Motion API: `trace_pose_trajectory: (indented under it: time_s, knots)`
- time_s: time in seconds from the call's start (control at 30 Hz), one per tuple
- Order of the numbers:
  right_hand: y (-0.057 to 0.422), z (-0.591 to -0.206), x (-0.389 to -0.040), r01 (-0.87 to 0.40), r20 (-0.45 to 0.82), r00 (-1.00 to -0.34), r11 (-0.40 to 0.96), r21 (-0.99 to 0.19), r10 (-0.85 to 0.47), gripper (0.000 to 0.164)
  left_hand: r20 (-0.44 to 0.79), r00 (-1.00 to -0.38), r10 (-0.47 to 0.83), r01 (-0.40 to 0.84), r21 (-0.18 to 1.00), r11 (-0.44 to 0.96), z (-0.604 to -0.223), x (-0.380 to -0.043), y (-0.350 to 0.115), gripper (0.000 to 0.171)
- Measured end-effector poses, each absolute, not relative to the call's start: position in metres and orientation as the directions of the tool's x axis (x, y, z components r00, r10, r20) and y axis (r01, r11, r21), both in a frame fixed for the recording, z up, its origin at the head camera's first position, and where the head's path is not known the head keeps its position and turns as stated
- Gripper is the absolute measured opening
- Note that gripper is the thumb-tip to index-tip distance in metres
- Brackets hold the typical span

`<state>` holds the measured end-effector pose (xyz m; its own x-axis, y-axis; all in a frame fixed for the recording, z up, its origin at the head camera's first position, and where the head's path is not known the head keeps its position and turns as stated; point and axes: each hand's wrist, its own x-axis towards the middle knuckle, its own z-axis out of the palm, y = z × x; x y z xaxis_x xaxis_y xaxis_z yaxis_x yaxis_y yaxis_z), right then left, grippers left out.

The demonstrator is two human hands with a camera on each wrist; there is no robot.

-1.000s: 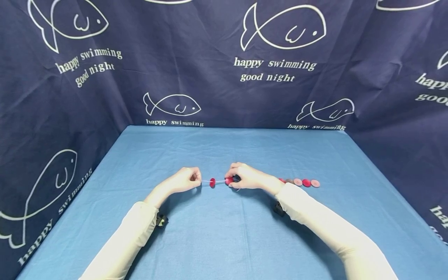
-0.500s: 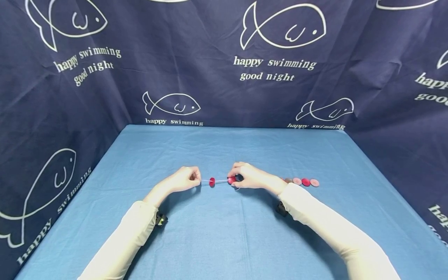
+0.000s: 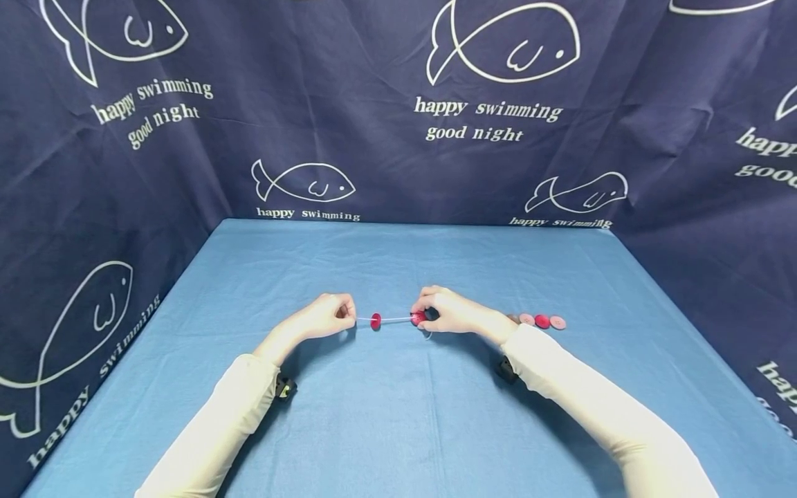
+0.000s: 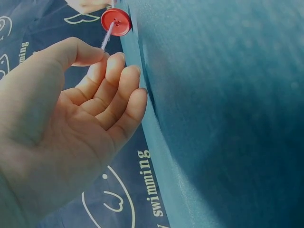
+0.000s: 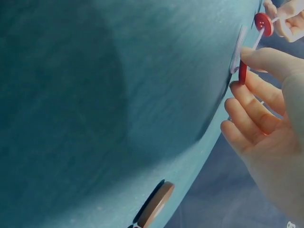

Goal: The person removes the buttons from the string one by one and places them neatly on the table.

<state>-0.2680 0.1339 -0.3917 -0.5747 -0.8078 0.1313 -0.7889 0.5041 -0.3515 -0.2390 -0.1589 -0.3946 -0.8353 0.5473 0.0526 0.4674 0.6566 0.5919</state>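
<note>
A thin white string (image 3: pixel 395 319) stretches between the two hands over the table. My left hand (image 3: pixel 324 317) pinches its left end between thumb and index finger, the other fingers loosely curled, as the left wrist view shows. Threaded on the string near that hand is a red button (image 4: pixel 116 22), standing on edge. My right hand (image 3: pixel 453 311) pinches a second red button (image 5: pixel 243 71) between thumb and fingers, with the string running up to it. A loose piece of string (image 5: pixel 237 50) hangs beside this button. Something dark shows partly hidden between the right hand's fingers in the head view.
On the blue cloth (image 3: pixel 386 415), right of the right wrist, lies a row of buttons: a brown button (image 5: pixel 156 204) partly behind the forearm, a pink button (image 3: pixel 526 319), a red button (image 3: pixel 542 321) and another pink button (image 3: pixel 557 322). A navy printed curtain (image 3: pixel 386 124) surrounds the table.
My right hand has slid a little to the right with its red button, so the string between the two red buttons is longer. The left hand has stayed almost in place.
</note>
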Motion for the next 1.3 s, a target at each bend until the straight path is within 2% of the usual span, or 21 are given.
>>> trace_pose_trajectory:
  time_s: [0.37,0.7,1.3]
  knots:
    - [0.142,-0.390,-0.267,-0.815,0.187,-0.548,0.469,-0.341,-0.816,0.022,0.055,-0.835,0.548,0.473,0.582,0.662,-0.396,-0.241,-0.159,0.003]
    - [0.149,-0.388,-0.264,-0.781,0.157,-0.586,0.503,-0.370,-0.795,0.021,0.052,-0.834,0.549,0.474,0.578,0.665,-0.396,-0.240,-0.159,0.002]
    - [0.164,-0.387,-0.260,-0.762,0.161,-0.614,0.527,-0.376,-0.773,0.019,0.042,-0.835,0.548,0.469,0.576,0.670,-0.394,-0.238,-0.160,0.003]
